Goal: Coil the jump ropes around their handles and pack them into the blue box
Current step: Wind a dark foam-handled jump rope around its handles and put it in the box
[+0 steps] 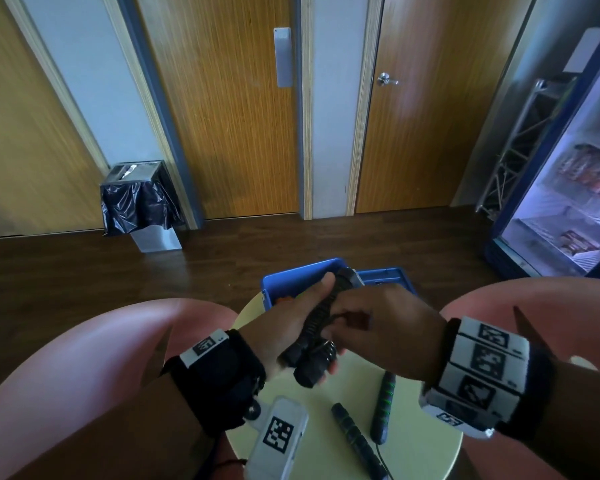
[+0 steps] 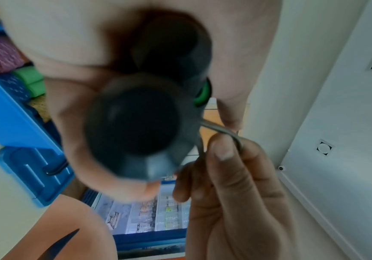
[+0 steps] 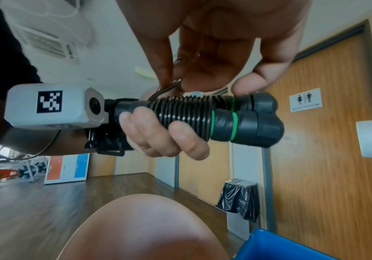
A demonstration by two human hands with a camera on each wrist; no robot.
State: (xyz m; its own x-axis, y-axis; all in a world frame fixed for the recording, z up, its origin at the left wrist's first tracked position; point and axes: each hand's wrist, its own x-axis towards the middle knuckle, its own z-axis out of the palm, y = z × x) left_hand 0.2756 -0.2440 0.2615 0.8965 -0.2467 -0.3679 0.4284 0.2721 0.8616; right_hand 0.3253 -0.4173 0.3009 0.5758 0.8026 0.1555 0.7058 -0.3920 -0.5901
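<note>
My left hand (image 1: 288, 330) grips a pair of black jump rope handles (image 1: 321, 327) held side by side, with black rope coiled tightly round them (image 3: 180, 112). Green rings show near the handles' thick ends (image 3: 234, 123). My right hand (image 1: 378, 317) pinches a loose loop of the rope (image 3: 169, 88) just above the coil, and the same loop of rope (image 2: 225, 130) passes between its fingertips in the left wrist view. The blue box (image 1: 302, 275) stands open right behind the hands, with its lid (image 1: 392, 275) beside it. A second jump rope lies uncoiled on the table, one handle green-striped (image 1: 385, 407), the other dark (image 1: 354, 438).
The small round pale table (image 1: 426, 441) sits between two pink rounded forms (image 1: 84, 375). Colourful items lie inside the box (image 2: 27, 77). Across the dark wood floor stand a metal bin with a black bag (image 1: 139, 206), wooden doors and a lit glass-door fridge (image 1: 568, 188).
</note>
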